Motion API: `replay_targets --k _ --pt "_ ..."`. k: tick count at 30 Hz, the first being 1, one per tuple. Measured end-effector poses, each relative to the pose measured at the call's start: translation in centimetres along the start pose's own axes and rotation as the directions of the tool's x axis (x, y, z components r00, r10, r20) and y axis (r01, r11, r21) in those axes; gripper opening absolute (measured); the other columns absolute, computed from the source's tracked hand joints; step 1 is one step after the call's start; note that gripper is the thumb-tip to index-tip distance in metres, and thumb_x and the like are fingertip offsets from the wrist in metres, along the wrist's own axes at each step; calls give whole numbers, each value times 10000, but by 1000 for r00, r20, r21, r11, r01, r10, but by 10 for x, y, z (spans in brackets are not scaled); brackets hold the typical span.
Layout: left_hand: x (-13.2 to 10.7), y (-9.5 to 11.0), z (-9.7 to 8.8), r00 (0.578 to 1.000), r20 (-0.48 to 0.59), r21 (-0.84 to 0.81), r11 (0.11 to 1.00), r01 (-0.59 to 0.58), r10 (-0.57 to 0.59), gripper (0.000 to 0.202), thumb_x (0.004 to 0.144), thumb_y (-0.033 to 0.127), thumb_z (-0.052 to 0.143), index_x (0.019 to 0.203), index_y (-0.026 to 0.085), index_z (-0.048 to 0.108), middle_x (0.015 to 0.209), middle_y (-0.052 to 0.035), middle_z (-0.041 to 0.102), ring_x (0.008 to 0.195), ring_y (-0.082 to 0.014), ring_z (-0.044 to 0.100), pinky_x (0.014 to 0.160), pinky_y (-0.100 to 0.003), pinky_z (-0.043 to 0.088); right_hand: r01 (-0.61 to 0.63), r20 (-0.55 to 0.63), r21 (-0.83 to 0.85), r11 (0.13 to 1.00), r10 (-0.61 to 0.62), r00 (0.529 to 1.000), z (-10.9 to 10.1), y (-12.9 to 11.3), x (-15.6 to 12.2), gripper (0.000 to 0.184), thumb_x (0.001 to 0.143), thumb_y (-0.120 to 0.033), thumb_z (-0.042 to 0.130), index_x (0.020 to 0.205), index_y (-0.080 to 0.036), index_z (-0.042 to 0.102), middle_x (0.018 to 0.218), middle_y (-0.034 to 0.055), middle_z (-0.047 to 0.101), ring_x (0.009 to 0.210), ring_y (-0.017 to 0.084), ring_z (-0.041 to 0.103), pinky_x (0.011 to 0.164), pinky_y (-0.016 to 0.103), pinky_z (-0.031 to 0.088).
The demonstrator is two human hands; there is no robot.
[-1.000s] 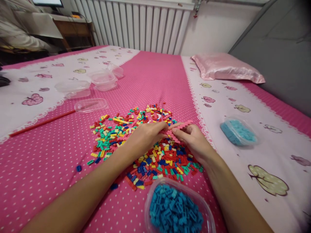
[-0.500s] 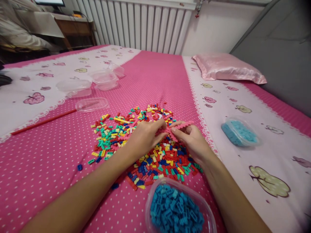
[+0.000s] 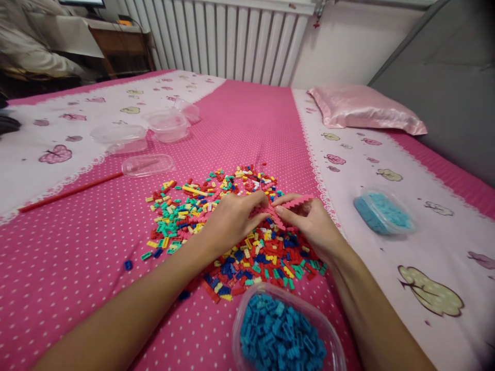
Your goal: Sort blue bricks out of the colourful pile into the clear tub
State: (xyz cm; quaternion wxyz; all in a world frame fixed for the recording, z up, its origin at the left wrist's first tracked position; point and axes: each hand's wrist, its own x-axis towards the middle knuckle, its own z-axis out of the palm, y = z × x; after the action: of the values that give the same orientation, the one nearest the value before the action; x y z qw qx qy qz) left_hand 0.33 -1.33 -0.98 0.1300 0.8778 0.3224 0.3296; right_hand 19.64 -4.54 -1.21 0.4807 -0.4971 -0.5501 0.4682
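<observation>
A pink-and-white bedspread (image 3: 255, 118) lies under everything, its middle band dotted. Over it the left arm (image 3: 154, 301) slants in from the lower left and the right arm (image 3: 373, 304) from the lower right, converging above a broad scatter of small coloured bricks (image 3: 278, 252). A clear tub (image 3: 335, 342) of blue bricks stands between the forearms, on the near side of the scatter. The left hand (image 3: 235, 216) arches with its knuckles up, thumb and forefinger drawn into a narrow pinch on pink brickwork; the right hand (image 3: 311, 224) lies thumb uppermost, fingers curled behind, holding pink brickwork too. That jagged pink piece (image 3: 277, 218) sits between the two sets of fingertips — one strip juts up and right past the right fingers, another slants down below the right thumb. Its left end is partly hidden by the left fingers — whether both hands grip one joined piece, I cannot tell.
</observation>
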Motion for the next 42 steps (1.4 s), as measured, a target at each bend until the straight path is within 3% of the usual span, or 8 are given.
replay_targets --k 9,17,24,30,37,42 --pt "1 0 -2 1000 9 -29 1000 4 -4 76 875 207 708 898 159 654 687 14 701 588 -125 647 574 -206 396 27 11 -22 999 -27 1000 0 -2 -1 162 724 -323 827 808 -207 751 701 -4 676 645 154 580 642 305 432" --pt "1 -2 3 999 -27 -24 999 47 -48 123 868 209 716 946 168 630 805 -24 756 703 -169 716 627 -234 478 -9 15 99 995 8 1000 2 1 0 337 775 -514 783 948 -226 783 868 46 752 883 235 674 832 363 501" --pt "2 0 4 1000 -26 8 1000 5 -5 126 861 174 715 951 163 627 825 -16 761 694 -154 718 614 -222 473 -91 74 226 970 76 994 1 3 0 352 786 -499 781 1020 -237 753 927 38 736 830 190 647 770 306 499" --pt "0 -1 4 994 -76 39 997 -72 75 289 858 161 721 1142 180 670 918 -30 795 775 -168 757 681 -229 521 -84 -60 324 942 109 992 2 2 1 329 668 -406 889 888 -252 699 797 -19 640 698 134 572 641 247 487" --pt "0 0 3 990 -115 59 995 -77 84 128 877 205 703 996 164 729 859 -24 793 731 -159 752 665 -225 518 -158 -46 338 928 184 982 1 -3 0 328 658 -436 884 856 -216 742 817 20 701 743 148 616 659 249 501" --pt "0 1 1 988 -143 71 996 -48 58 94 881 229 699 947 172 735 786 -11 786 649 -139 729 633 -214 504 -94 -11 233 968 100 995 -2 0 0 381 648 -410 898 935 -208 750 952 61 767 883 205 691 814 325 539"
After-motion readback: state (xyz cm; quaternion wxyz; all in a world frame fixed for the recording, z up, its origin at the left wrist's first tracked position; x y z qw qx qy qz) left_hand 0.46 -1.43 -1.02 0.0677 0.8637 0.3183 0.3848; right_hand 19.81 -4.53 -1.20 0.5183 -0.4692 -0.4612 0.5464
